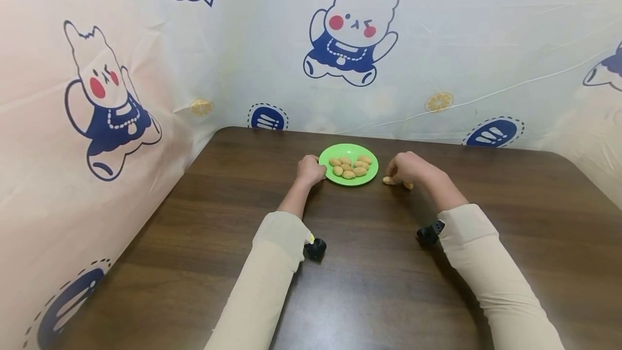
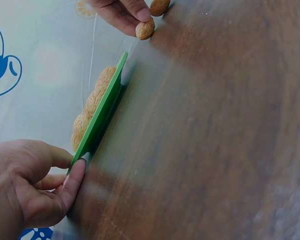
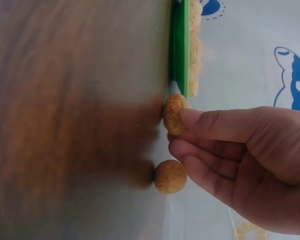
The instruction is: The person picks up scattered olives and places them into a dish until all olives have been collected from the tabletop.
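Observation:
A light green plate (image 1: 350,149) sits at the far middle of the table, carrying several unshelled peanuts (image 1: 348,174). My left hand (image 1: 311,169) grips its left rim, thumb and fingers on either side of the edge in the left wrist view. Just right of the plate, my right hand (image 1: 412,167) pinches one peanut (image 3: 173,117) between thumb and fingers, low at the tabletop. A second loose peanut (image 3: 170,176) lies on the table beside the right fingertips. Part of it hides behind the hand in the head view.
The dark brown wooden table (image 1: 369,263) ends at a cloth backdrop (image 1: 272,42) with cartoon prints, which also runs along the left side. A black wrist camera (image 1: 316,250) is at the left cuff, another black wrist camera (image 1: 430,233) at the right cuff.

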Tool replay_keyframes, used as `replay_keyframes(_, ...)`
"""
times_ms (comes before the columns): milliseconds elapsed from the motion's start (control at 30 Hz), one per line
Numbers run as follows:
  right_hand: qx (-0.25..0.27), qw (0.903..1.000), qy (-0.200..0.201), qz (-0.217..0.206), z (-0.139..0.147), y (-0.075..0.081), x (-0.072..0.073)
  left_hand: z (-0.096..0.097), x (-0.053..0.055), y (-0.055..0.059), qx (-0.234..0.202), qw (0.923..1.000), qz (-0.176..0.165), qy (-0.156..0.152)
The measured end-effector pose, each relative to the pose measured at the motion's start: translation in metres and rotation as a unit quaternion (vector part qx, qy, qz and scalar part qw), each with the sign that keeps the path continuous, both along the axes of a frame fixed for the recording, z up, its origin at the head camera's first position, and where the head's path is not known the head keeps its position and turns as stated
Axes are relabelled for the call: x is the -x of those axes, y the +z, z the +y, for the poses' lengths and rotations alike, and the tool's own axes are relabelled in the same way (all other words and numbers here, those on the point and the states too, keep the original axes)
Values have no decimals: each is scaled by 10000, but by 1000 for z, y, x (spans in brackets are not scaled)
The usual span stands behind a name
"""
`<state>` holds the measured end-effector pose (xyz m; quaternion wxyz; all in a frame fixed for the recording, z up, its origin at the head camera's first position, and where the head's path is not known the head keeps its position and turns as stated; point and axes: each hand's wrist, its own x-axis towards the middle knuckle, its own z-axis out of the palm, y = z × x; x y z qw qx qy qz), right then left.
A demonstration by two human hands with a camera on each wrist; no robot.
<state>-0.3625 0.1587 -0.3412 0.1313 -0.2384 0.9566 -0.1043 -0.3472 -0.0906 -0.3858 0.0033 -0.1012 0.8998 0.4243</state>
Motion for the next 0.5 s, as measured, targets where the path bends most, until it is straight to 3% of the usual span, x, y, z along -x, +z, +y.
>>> replay_keyframes(500,59,9999,-29,136,-1,-2,-1,-1,1,-1,-117,9999,0,-12)
